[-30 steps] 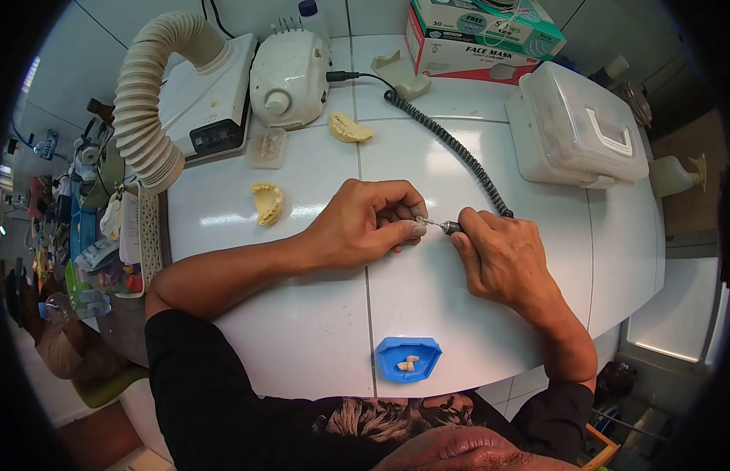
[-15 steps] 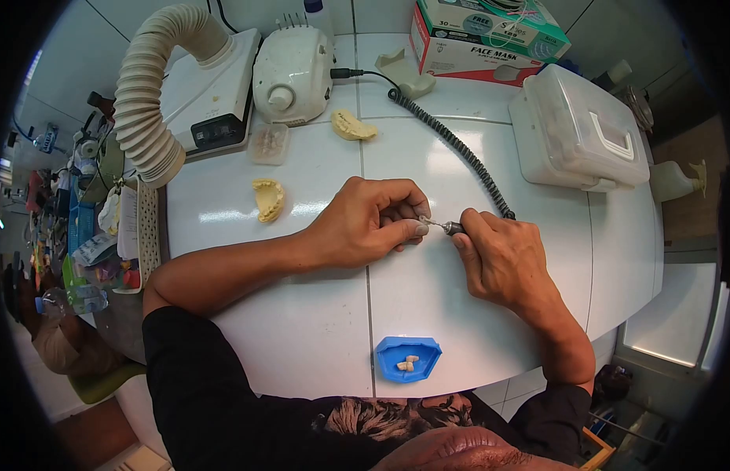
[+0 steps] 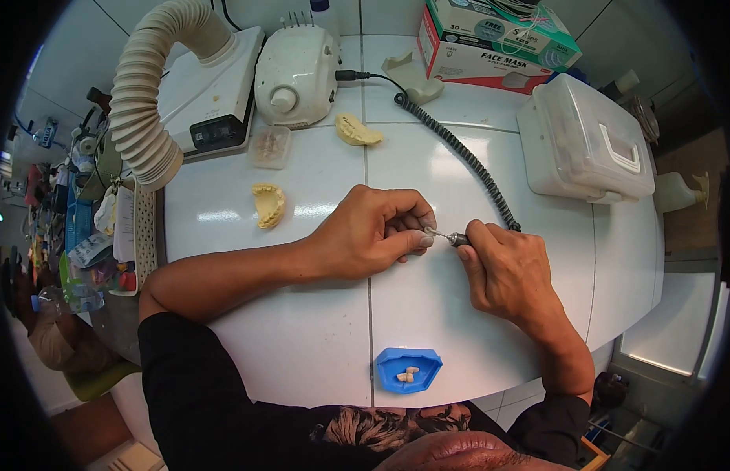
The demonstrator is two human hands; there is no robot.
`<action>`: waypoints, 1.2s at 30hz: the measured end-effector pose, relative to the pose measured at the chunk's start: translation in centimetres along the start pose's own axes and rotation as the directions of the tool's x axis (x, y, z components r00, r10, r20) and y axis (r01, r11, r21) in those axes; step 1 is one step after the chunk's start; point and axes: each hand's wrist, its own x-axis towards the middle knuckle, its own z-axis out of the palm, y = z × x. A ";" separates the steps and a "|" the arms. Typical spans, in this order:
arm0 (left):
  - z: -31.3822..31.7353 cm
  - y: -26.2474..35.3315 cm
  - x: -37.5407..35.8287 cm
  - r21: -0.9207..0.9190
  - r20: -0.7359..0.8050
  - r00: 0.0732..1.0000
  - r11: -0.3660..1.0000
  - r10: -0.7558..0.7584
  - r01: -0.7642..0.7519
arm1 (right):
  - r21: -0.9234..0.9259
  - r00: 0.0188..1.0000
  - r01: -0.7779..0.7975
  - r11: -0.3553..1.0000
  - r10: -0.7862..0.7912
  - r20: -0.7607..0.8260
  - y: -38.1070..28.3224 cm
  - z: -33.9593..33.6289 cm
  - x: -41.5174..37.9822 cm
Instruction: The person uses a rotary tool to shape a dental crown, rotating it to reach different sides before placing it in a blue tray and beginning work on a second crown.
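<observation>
Between the thumb and fingertips of my left hand (image 3: 380, 231) is a small tooth-coloured piece (image 3: 429, 231), mostly hidden by the fingers. My right hand (image 3: 510, 271) is wrapped round a dark rotary handpiece (image 3: 460, 239) with a thin metal bur (image 3: 439, 234). The bur points left and its tip is right at the piece. From behind the right hand a coiled black cord (image 3: 467, 157) runs up to a white control box (image 3: 294, 78). Below the hands, a blue tray (image 3: 389, 382) holds a few small tooth-coloured pieces (image 3: 408, 375).
Two yellowish dental casts (image 3: 268, 206) (image 3: 357, 130) lie beyond my left forearm, near a small clear box (image 3: 270, 147). A ribbed suction hose (image 3: 137, 102) arches at the left. Mask boxes (image 3: 490, 59) and a white case (image 3: 589, 141) stand at the back right.
The whole scene sits slightly lower in view, as the camera has tilted. Both hands keep their grips, with the bur still at the small piece.
</observation>
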 end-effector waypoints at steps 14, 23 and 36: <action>0.2 0.1 0.0 -0.005 -0.012 1.000 1.000 -0.005 0.005 | -0.002 1.000 -0.007 1.000 0.007 0.004 0.0 -0.1 -0.1; 0.1 0.1 0.0 -0.008 -0.003 1.000 1.000 -0.006 0.006 | 0.002 1.000 -0.003 1.000 0.003 0.004 0.0 -0.1 0.1; 0.2 0.0 0.0 0.068 -0.020 0.999 0.997 0.046 -0.045 | -0.005 1.000 -0.002 1.000 0.002 -0.004 0.0 0.1 0.1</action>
